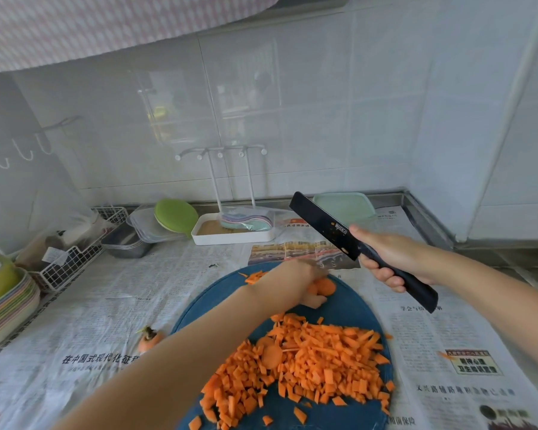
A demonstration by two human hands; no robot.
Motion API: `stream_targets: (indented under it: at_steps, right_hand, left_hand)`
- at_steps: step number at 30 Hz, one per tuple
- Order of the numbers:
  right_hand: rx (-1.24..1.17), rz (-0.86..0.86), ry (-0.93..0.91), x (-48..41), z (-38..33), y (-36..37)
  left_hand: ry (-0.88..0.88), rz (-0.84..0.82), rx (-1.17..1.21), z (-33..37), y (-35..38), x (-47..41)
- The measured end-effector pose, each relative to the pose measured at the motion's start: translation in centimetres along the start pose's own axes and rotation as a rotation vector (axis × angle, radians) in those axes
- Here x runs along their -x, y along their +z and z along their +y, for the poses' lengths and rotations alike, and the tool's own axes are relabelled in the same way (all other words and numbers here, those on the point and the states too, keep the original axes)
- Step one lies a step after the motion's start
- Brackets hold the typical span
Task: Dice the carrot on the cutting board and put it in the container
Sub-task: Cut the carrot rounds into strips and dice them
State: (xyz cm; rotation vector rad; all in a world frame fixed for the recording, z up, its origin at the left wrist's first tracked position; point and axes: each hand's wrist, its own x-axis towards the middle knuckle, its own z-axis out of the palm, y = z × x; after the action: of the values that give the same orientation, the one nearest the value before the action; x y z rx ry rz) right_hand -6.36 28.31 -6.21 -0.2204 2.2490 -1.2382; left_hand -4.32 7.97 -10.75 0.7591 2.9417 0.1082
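- Orange, firm root: diced carrot (pixel 317 361), heaped on the near half of the round blue cutting board (pixel 348 308). We judge each cube light, stiff and a little moist. Loose bits are likely to roll, so the heap is better scooped or swept than pinched.
- Heap axis: it runs slantwise from near-left to far-right, with one uncut disc lying flat on top.
- Carrot rounds (pixel 325 287): a few thick slices at the far side of the board, broad faces turned up towards us. As discs they have no long axis we can name. We judge them prone to slide, so they should be laid flat and held from above, fingertips tucked back.
- Left hand (pixel 295 274): it reaches across to those rounds with its fingers on them. It is blurred, so we cannot tell grip from mere touch.
- Right hand (pixel 395 259): wrapped round the handle of a black knife (pixel 323 221) held above the counter. The blade points far-left and upward, well off the board.
- Mint-green container (pixel 343 206): by the back wall, well apart from the board. It is a likely destination, in our judgement.
- Newspaper (pixel 90 305): covers the counter. A carrot top (pixel 149 338) lies on it just beside the board.
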Motion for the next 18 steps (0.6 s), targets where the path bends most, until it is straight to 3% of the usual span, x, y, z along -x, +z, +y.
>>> stream_targets:
  at_steps: [3,11,16,18]
  right_hand:
    - [0.003,0.001,0.004,0.0,0.4,-0.1]
    - [-0.015,-0.001,0.003,0.3,0.6,-0.2]
    - [-0.015,0.006,0.009,0.6,0.7,-0.3]
    - [-0.02,0.014,0.016,0.7,0.8,-0.5]
  left_hand:
    - [-0.051,-0.006,0.09,-0.6,-0.3,0.7]
    - [-0.119,0.003,0.009,-0.5,-1.5,1.8]
    - [-0.132,0.132,0.131,0.0,-2.1,1.8]
    - [-0.128,0.097,0.175,0.6,-1.7,1.0]
